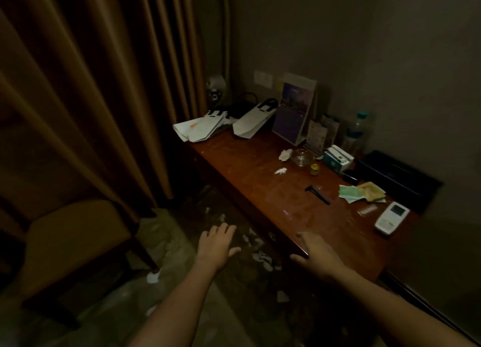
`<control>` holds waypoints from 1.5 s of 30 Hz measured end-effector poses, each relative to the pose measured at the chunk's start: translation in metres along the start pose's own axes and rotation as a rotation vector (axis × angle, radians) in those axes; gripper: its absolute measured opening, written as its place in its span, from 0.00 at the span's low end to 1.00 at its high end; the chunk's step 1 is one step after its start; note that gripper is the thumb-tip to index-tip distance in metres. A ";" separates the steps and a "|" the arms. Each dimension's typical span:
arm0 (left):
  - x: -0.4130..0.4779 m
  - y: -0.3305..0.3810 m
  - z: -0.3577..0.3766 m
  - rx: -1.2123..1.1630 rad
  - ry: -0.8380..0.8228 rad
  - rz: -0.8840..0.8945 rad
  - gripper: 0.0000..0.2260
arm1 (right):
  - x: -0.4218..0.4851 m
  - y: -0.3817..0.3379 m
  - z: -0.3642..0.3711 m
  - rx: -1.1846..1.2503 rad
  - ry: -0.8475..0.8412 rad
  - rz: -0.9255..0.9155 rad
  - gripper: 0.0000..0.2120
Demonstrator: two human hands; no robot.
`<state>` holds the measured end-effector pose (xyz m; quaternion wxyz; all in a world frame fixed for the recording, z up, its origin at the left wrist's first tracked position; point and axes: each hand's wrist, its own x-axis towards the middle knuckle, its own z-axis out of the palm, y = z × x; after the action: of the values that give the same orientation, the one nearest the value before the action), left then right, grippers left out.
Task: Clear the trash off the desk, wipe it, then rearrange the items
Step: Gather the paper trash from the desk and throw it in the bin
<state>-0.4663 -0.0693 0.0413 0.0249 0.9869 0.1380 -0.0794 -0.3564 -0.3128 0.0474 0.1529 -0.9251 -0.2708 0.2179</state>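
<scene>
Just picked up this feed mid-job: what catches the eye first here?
Two white paper bags lie flat at the far end of the desk by the curtain. Crumpled tissues sit mid-desk beside a glass dish, with a black razor nearer. Torn paper scraps litter the floor below the desk's front edge.

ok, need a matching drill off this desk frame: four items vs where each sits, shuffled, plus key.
Items
1 razor
2 water bottle
3 paper bags
4 white remote

Places
A at the back of the desk, beside the wall
B far end, by the curtain
C near end of the desktop
D lying flat mid-desk

Pairs: 1-D, 2-A, 3-B, 4-C
</scene>
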 end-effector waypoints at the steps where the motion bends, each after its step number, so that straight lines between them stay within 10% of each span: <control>1: 0.005 -0.013 0.002 -0.003 -0.017 -0.013 0.26 | 0.011 -0.005 0.001 0.000 -0.006 0.000 0.34; 22: 0.268 -0.172 -0.027 -0.067 -0.111 0.123 0.29 | 0.287 -0.052 -0.035 0.110 0.104 0.259 0.26; 45: 0.603 -0.035 -0.017 -0.064 -0.347 1.020 0.23 | 0.438 -0.046 -0.034 0.288 0.369 0.826 0.08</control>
<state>0.0992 0.1272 -0.0418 0.1129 0.8999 -0.3624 -0.2147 -0.0271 -0.0329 -0.0453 0.2255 -0.9480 0.1845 0.1278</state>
